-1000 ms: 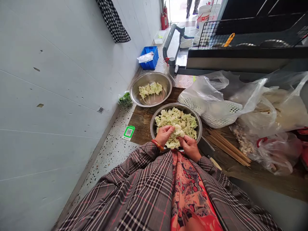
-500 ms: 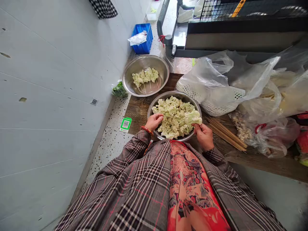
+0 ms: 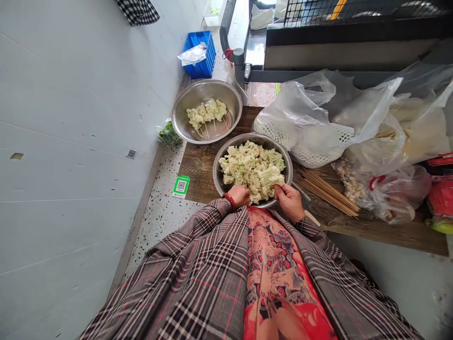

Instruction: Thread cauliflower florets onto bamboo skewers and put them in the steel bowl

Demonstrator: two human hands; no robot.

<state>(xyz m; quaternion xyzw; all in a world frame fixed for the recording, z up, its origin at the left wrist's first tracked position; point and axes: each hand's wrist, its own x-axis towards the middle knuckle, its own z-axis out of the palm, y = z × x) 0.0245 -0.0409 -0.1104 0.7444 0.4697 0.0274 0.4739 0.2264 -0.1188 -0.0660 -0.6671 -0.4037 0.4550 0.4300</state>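
Observation:
A steel bowl [image 3: 217, 175] full of cauliflower florets [image 3: 244, 163] stands close in front of me on the dark wooden table. My right hand [image 3: 290, 202] pinches a large cauliflower piece [image 3: 272, 176] over the bowl's right side. At the near left rim my left hand [image 3: 240, 195] has its fingers closed against the florets; whatever they hold is hidden. Behind and to the left, a second steel bowl [image 3: 180, 120] holds cauliflower on thin sticks [image 3: 207, 113]. Right of the near bowl lies a bundle of wooden skewers [image 3: 327, 191].
Clear plastic bags [image 3: 300, 106] and a white mesh basket [image 3: 314, 151] crowd the table's right side. A blue crate [image 3: 209, 59] stands at the back left. A green QR card [image 3: 181, 186] lies at the left table edge, near the wall [image 3: 67, 189].
My left hand has moved toward me and right, down to the bowl's near rim, its fingers closed. My right hand, still gripping the cauliflower piece, has shifted slightly left. The whole view has shifted a little.

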